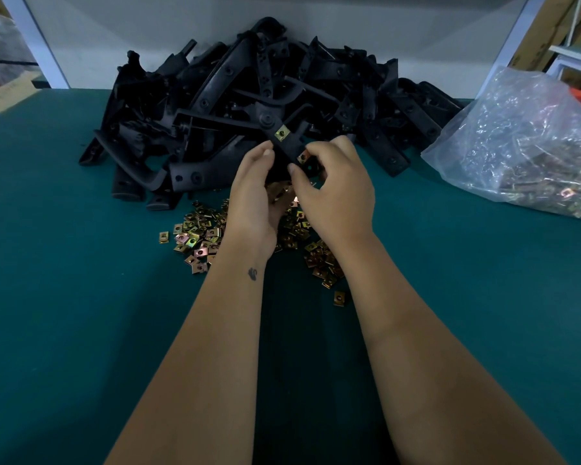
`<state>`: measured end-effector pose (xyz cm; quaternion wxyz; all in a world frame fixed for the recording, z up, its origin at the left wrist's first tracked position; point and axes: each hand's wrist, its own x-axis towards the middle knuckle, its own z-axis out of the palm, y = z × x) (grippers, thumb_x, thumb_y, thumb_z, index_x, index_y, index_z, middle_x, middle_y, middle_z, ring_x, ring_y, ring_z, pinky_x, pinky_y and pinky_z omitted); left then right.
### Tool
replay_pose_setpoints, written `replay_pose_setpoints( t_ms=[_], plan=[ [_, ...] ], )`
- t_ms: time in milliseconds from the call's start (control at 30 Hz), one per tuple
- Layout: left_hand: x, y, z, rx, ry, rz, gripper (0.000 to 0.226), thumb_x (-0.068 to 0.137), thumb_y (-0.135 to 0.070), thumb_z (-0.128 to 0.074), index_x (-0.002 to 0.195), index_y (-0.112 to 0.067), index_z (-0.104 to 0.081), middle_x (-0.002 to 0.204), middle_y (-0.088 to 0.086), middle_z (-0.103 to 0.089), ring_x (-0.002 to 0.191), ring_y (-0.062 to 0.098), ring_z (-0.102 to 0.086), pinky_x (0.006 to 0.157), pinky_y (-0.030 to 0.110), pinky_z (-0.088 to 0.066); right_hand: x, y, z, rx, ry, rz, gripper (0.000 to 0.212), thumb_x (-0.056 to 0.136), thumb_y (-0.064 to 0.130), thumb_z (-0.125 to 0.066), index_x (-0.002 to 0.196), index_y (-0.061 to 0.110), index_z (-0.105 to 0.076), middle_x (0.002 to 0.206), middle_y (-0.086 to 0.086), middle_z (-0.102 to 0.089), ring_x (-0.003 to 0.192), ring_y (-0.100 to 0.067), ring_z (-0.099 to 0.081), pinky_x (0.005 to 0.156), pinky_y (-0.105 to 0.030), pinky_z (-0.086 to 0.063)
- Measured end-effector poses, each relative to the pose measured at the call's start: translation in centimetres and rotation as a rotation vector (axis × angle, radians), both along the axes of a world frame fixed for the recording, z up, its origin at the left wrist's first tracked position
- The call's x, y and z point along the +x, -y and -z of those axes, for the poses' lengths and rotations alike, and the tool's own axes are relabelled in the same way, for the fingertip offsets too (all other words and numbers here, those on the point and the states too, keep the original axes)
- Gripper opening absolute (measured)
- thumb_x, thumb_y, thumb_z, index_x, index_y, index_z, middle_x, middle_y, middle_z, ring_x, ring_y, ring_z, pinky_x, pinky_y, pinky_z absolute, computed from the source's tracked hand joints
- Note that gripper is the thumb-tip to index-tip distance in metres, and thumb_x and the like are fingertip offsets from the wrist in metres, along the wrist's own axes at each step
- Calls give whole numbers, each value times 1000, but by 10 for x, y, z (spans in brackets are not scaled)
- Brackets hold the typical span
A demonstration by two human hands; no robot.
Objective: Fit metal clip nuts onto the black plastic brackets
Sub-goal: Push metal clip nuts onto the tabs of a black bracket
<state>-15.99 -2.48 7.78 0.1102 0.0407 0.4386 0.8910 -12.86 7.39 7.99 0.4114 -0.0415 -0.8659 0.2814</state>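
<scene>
Spreading across the teal surface (pixel 64 297), a heap of black brackets (pixel 215 95) lies beside a clear bag (pixel 524 139); loose clip nuts (pixel 195 236) scatter nearer; left hand (pixel 254 203) grips one raised bracket (pixel 287 142) already carrying a fitted nut (pixel 281 132); right hand (pixel 336 193) fingers pinch another nut (pixel 303 157) at its end

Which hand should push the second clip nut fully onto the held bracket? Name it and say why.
Probably the right hand: it already pinches the clip nut at the bracket end. The left hand grips the bracket, steadying it.
</scene>
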Motion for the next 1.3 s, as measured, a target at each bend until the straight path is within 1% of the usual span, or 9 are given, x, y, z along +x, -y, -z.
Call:
replay_pose_setpoints(
  t_ms=[133,367,600,767,867,967,1067,1200,1300],
  plan=[
    [0,-1,0,-42,-71,-8,18,101,-9,-53,108,-18,-67,105,5,-70,94,16,-65,88,36,-53,1,2,-3,-20,-26,-36,40,88,32,-66,124,16,-61,113,0,-55,105,-16,-55,77,-35,-52],
    [4,0,-3,-80,-63,9,17,100,-9,-54,105,-17,-68,102,5,-70,99,21,-63,98,46,-51,4,3,-4,21,-57,-53,37,89,27,-64,125,22,-64,104,1,-54,92,-13,-56,71,-35,-52],
    [1,-1,-2,-127,-39,-9,18,99,-11,-57,112,-15,-68,103,5,-70,92,17,-65,87,36,-56,6,1,-5,-13,-41,-82,39,88,26,-64,127,23,-60,103,3,-55,89,-12,-57,70,-36,-53],
    [0,-1,0,-56,-21,-65,17,96,-5,-60,97,-16,-73,88,0,-76,79,12,-72,70,25,-58,5,-1,-3,-64,-42,-63,38,89,31,-65,127,27,-61,102,7,-57,87,-6,-55,70,-26,-49],
    [-4,1,1,47,69,-71,14,95,-3,-61,100,-12,-71,83,2,-77,74,16,-73,67,23,-57,3,-3,-4,-157,-8,-42,40,87,34,-68,125,27,-59,105,11,-54,89,-2,-53,73,-18,-46],
    [-4,1,1,124,92,-57,18,96,1,-57,104,-9,-69,87,9,-77,83,19,-75,71,23,-58,1,-5,-6,-374,48,-98,25,84,27,-74,108,22,-69,100,10,-60,87,0,-56,75,-11,-43],
    [1,-2,1,30,20,-35,24,97,3,-54,106,-12,-71,92,9,-76,86,17,-74,74,24,-58,1,-6,-10,-591,101,-251,9,84,15,-75,93,15,-73,86,7,-69,79,4,-61,72,-10,-48],
    [7,-4,-1,-139,-88,-52,35,95,4,-54,97,-23,-76,100,2,-76,92,13,-72,84,28,-57,2,-6,-13,-715,112,-284,2,86,13,-73,88,12,-73,78,5,-68,75,-2,-62,72,-18,-52],
    [13,-8,-3,-276,-224,-67,36,94,5,-56,96,-25,-76,99,-8,-76,96,7,-70,86,22,-54,5,-8,-13,-848,98,-289,8,89,10,-69,88,16,-74,78,6,-70,76,-5,-64,71,-23,-54]
  ],
)
